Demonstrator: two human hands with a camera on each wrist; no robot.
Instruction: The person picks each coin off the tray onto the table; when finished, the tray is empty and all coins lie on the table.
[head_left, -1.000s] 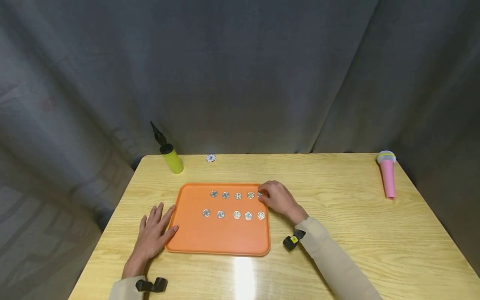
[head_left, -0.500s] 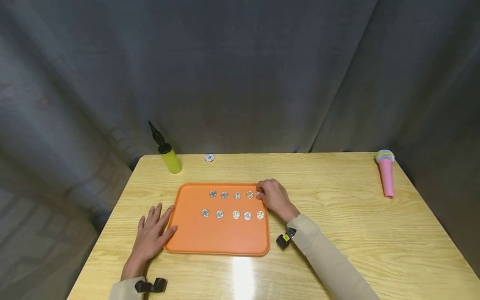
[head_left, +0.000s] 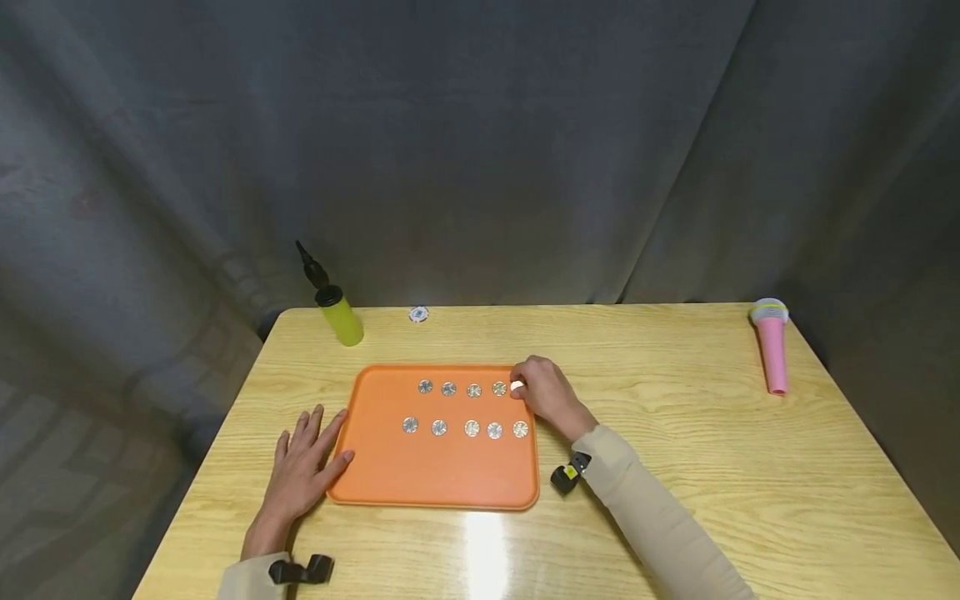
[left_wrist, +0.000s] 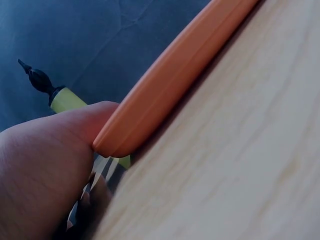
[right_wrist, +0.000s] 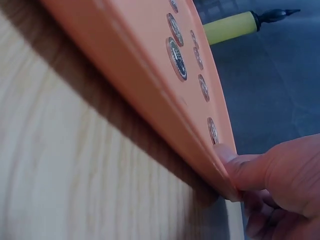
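An orange tray [head_left: 435,479] carries several silver coins laid out in two rows. The front row includes a coin [head_left: 410,425] at its left end and another coin [head_left: 521,429] at its right end. At the tray's back right corner my right hand [head_left: 547,390] pinches a coin [head_left: 517,387] between thumb and index finger; its face catches the light. In the right wrist view the thumb lies inside the tray wall [right_wrist: 150,75]. My left hand [head_left: 300,467] rests with fingers spread at the tray's left side, thumb and index fingertips at the rim [left_wrist: 155,90].
A yellow-green hand pump [head_left: 342,318] with a black nozzle stands at the back left. Near the table's [head_left: 675,367] back edge lies a poker chip [head_left: 418,314]. A pink toy microphone [head_left: 772,350] lies far right, and a dark curtain [head_left: 480,150] hangs behind.
The pinched coin now shows a bright face, as if tilted between the right fingers. The right forearm has shifted slightly left. The left hand and the other coins stay in place.
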